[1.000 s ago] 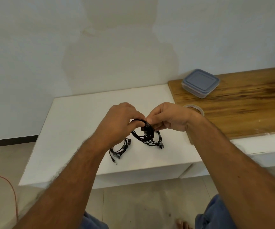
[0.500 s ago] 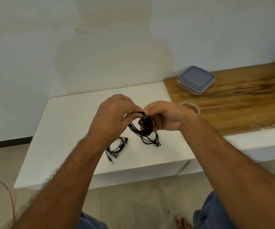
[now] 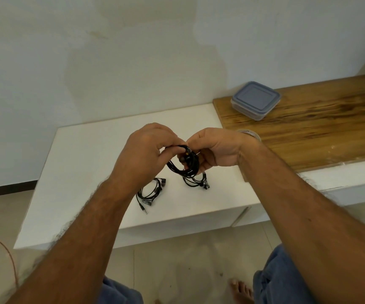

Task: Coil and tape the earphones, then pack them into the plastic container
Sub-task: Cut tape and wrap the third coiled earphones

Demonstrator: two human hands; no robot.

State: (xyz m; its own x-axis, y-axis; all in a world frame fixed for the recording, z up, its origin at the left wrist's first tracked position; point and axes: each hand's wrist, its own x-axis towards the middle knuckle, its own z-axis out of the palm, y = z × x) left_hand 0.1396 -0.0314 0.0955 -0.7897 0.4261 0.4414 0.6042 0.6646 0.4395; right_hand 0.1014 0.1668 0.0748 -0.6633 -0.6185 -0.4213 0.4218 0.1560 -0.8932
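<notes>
A coil of black earphones [image 3: 185,166] hangs in the air above the white table [image 3: 85,172], held between both hands. My left hand [image 3: 146,152] pinches the coil's top from the left, and my right hand [image 3: 216,150] grips it from the right with fingers curled round the loops. Two more black earphone bundles lie on the table: one [image 3: 152,191] at the lower left with its jack sticking out, another [image 3: 197,182] right under the held coil. The plastic container [image 3: 255,100], clear with a blue lid on, sits on the wooden board [image 3: 319,126].
A roll of clear tape [image 3: 250,133] lies on the wooden board just behind my right wrist. The wall stands close behind the table. Below the table's front edge are tiled floor, my knees in blue cloth and a bare foot. A thin orange cord runs at far left.
Both hands have lifted the coil a little higher above the table and kept working on its top. The two bundles on the table have not moved.
</notes>
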